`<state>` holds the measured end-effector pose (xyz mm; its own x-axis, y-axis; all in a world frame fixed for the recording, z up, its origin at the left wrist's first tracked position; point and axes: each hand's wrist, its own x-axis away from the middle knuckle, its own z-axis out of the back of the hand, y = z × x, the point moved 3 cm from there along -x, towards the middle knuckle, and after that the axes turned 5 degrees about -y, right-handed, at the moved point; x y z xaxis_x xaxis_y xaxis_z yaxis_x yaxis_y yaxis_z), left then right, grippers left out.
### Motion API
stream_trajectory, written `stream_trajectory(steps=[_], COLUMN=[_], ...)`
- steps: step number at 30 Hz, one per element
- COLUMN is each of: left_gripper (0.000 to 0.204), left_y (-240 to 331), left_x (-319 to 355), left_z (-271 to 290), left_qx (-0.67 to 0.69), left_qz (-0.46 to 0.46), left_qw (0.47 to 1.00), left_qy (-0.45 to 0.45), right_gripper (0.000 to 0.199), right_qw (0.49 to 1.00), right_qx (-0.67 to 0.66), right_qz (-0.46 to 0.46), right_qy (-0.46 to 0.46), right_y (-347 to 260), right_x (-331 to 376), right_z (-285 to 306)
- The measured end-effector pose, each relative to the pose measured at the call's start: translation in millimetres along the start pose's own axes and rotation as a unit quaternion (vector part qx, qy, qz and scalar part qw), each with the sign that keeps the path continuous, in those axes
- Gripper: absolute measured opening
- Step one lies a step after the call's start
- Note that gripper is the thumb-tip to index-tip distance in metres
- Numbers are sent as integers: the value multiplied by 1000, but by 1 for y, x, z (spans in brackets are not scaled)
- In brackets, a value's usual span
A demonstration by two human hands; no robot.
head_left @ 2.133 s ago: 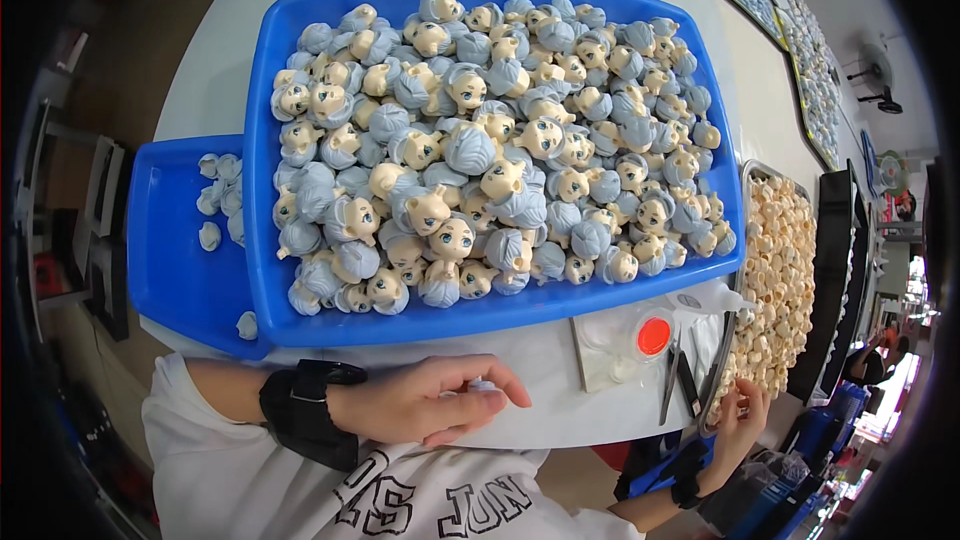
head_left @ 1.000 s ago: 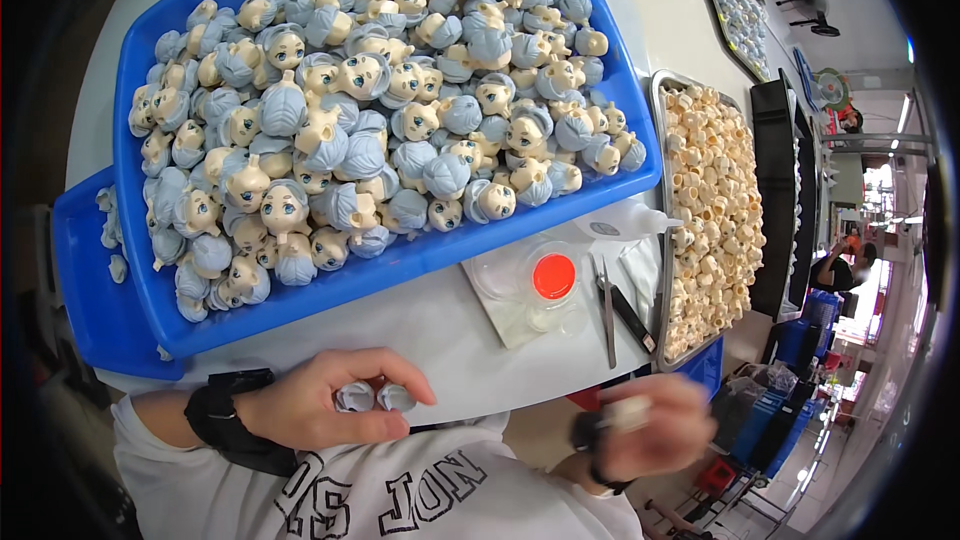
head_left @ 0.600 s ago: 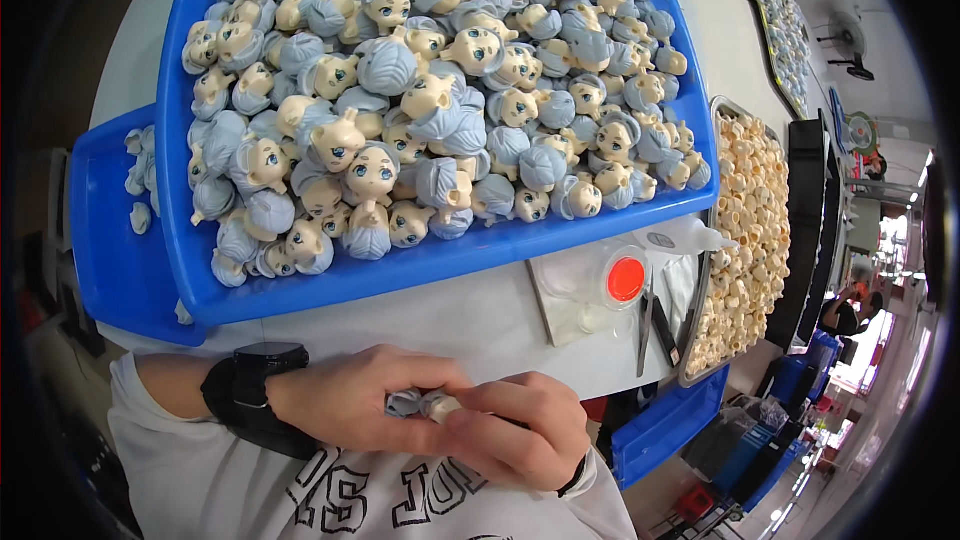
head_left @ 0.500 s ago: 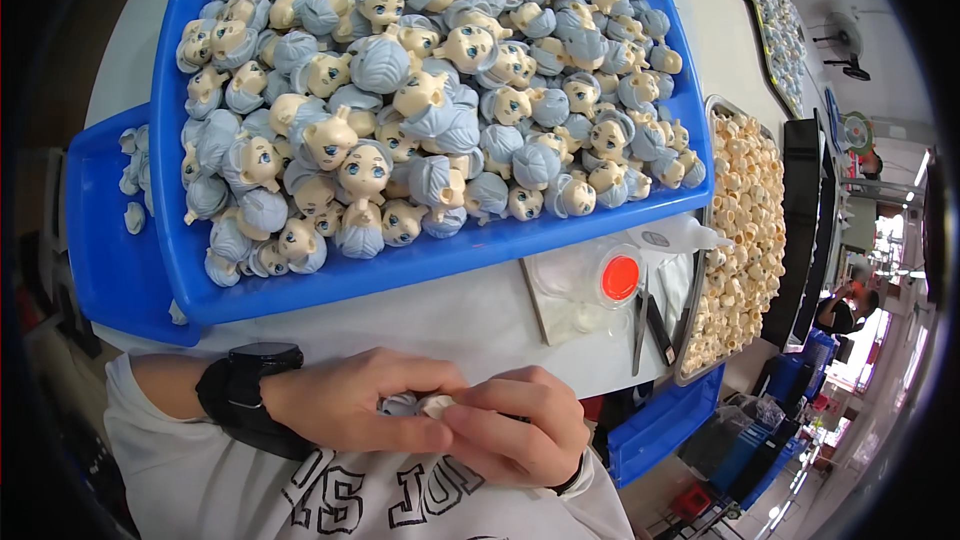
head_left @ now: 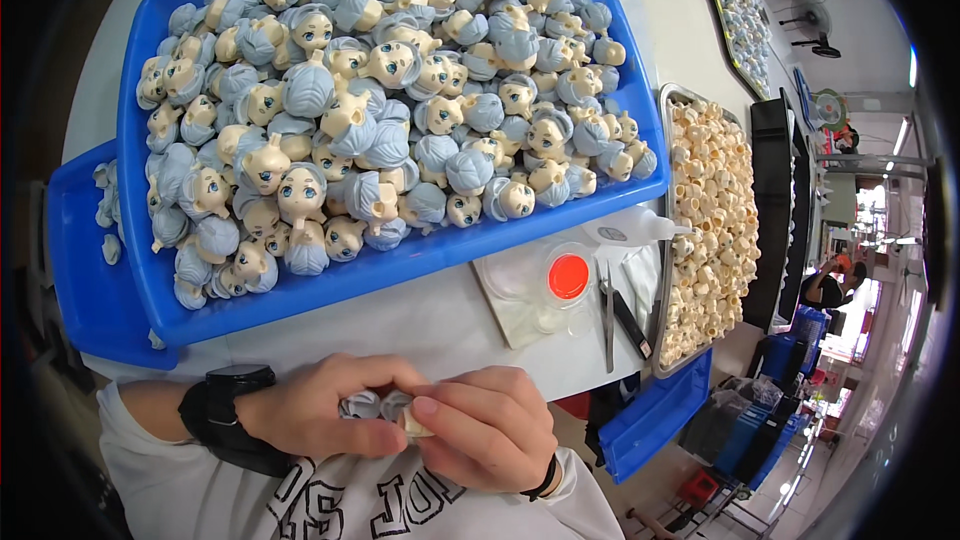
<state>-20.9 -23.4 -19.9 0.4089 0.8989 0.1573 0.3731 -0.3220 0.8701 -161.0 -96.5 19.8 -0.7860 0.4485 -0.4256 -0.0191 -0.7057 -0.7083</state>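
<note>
My hands meet in front of my shirt, below the big tray. My left hand is curled round a grey-blue doll hair piece, its thumb along the near side. A small cream doll face part, with more grey at its edge, is pinched by the fingers of my right hand and touches the left fingertips. Fingers cover much of both parts. Beyond lies a blue tray heaped with doll heads that have grey-blue hair and painted eyes.
A metal tray of cream parts stands at the right. Between the trays are a red-capped jar, a white squeeze bottle, tweezers and a black-handled tool. A smaller blue tray holds grey pieces at left. A person is far right.
The view has swung, so the trays sit further left in it. My hands stay together; the right fingers have shifted on the cream part, and more of the grey and cream parts shows.
</note>
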Motion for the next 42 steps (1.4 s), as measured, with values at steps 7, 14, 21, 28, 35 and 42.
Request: stream_trajectory(steps=[7,14,21,28,35,42], left_gripper=[26,27,29,28,31,37], left_y=[1,-3,-3,-2,-4,0], left_x=[-1,2,2,1,-2,-3], left_z=[0,-1,-3,-3,0,-1], left_qx=[1,86,121,130,6,95], left_qz=[32,70,83,90,4,120], left_qw=[999,993,989,987,1000,988], left_qy=[-21,-42,-27,-32,-27,30], right_gripper=[40,37,37,39,42,35], right_qw=[1000,998,999,1000,999,966], right_qx=[-3,-43,-24,2,-37,176], right_qz=[-6,-34,-3,-13,6,-183], right_qy=[-20,29,38,19,29,39], right_y=[3,2,6,5,0,14], right_x=[2,9,13,9,12,5], right_z=[4,-4,-6,-4,12,90])
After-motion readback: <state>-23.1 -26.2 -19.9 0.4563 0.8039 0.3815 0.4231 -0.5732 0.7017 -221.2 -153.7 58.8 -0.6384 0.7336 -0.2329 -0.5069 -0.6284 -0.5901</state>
